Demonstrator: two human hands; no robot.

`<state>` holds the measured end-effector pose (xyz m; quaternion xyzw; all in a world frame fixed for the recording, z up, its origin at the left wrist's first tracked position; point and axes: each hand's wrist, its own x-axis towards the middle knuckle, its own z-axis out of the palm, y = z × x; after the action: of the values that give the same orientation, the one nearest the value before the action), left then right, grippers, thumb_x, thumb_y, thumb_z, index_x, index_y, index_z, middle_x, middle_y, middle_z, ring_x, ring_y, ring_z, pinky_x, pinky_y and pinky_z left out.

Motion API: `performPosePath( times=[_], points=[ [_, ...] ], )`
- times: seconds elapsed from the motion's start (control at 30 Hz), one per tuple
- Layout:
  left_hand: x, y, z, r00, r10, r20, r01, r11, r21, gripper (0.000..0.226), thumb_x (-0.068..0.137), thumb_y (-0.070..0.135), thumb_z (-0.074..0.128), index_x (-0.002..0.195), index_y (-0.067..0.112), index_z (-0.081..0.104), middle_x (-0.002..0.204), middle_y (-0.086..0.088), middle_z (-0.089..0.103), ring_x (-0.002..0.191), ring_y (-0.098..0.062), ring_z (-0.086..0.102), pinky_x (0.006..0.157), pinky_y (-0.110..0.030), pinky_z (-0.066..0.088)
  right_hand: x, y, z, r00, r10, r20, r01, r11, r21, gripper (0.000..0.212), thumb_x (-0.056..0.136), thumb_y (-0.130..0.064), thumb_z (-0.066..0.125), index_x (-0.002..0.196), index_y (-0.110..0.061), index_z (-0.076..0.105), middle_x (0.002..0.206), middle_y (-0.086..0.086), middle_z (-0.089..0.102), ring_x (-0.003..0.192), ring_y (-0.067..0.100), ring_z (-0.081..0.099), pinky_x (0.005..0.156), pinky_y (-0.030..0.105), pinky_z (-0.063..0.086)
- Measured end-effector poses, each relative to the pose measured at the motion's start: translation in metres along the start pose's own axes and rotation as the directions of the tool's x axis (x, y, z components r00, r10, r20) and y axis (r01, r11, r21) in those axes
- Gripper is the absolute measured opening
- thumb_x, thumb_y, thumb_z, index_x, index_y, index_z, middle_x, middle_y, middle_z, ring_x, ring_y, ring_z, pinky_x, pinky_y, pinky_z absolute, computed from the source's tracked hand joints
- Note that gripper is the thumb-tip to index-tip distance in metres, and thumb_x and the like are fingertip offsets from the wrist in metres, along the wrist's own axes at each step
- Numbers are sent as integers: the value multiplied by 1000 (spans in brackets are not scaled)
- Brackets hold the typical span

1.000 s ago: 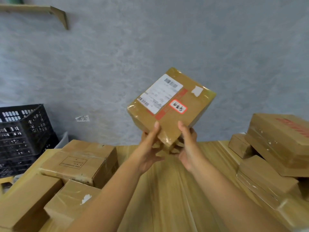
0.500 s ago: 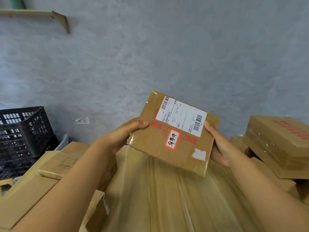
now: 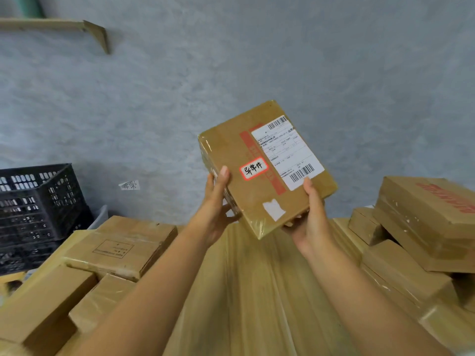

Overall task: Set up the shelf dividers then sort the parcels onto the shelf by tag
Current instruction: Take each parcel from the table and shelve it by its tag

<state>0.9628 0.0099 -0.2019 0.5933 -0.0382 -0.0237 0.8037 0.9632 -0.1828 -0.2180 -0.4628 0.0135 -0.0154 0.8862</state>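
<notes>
Above the wooden counter (image 3: 257,291), your left hand (image 3: 214,201) and right hand (image 3: 312,214) grasp the parcel (image 3: 259,170) by its lower corner; taped film could slip.

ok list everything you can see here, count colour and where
held parcel: 1, brown, white shipping label and red-edged tag, raised mid-frame
parcels left: about 4, brown, piled on table
parcels right: about 5, brown, stacked on table
table: 1, light wood, centre
crate: 1, black, far left
wall shelf: 1, pale wood, top left
paper tag: 1, white, on grey wall
left hand: parcel's left edge
right hand: parcel's lower right
</notes>
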Motion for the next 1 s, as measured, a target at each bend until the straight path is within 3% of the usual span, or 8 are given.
performPosePath(
  times=[0.1,0.17,0.3,0.5,0.7,0.8,0.9,1.0],
  points=[
    [1,5,-6,998,54,-32,-55,998,-9,108,51,78,75,145,36,42,135,-2,62,111,-26,68,77,-43,61,-6,-2,-8,997,-6,77,14,995,-99,77,75,-59,68,144,-34,45,126,-1,65,103,22,65,84,45,56],
    [1,11,-11,994,104,-34,-102,993,53,109,52,76,76,148,41,37,135,2,62,113,-24,67,79,-42,60,-7,-8,-19,995,10,95,9,980,-198,78,69,-59,66,142,-37,47,135,-4,63,121,21,59,107,52,41],
    [4,24,-17,988,156,-15,-152,976,156,107,48,83,75,143,46,43,132,6,64,110,-19,69,77,-37,60,-5,-25,-33,976,57,211,8,956,-294,61,76,-49,64,135,-32,58,133,-8,65,125,15,54,120,58,17],
    [4,39,-21,986,166,-11,-160,966,205,111,43,86,74,141,40,48,127,4,67,103,-17,72,72,-33,60,-7,-40,-42,934,151,323,-35,940,-341,47,81,-39,60,126,-27,63,119,-10,71,111,11,60,117,42,23],
    [-3,25,-13,986,59,157,-100,957,272,88,65,84,64,140,41,50,137,-2,62,124,-30,60,102,-55,47,-15,-58,-37,927,183,327,-56,930,-362,42,84,-51,59,119,-31,71,122,2,72,111,18,70,78,29,61],
    [-5,15,-2,987,3,159,-51,954,296,94,55,88,66,136,41,53,128,-1,68,114,-25,67,93,-47,55,-20,-60,-43,943,191,272,-68,913,-403,38,80,-61,61,107,-39,76,117,-1,75,105,17,73,70,28,61],
    [-3,2,11,987,-38,158,-12,954,300,94,53,89,67,133,40,56,126,0,69,114,-24,67,97,-49,52,-28,-59,-60,951,199,235,-91,911,-403,37,76,-70,64,101,-46,77,118,-4,74,107,15,71,72,28,60],
    [-2,-10,30,977,-88,192,34,963,268,87,59,87,64,130,37,61,127,-2,69,118,-28,65,107,-54,44,-42,-56,-84,962,173,212,-85,924,-372,59,66,-76,73,116,-44,72,128,-3,70,118,17,66,94,39,54]
  ],
)
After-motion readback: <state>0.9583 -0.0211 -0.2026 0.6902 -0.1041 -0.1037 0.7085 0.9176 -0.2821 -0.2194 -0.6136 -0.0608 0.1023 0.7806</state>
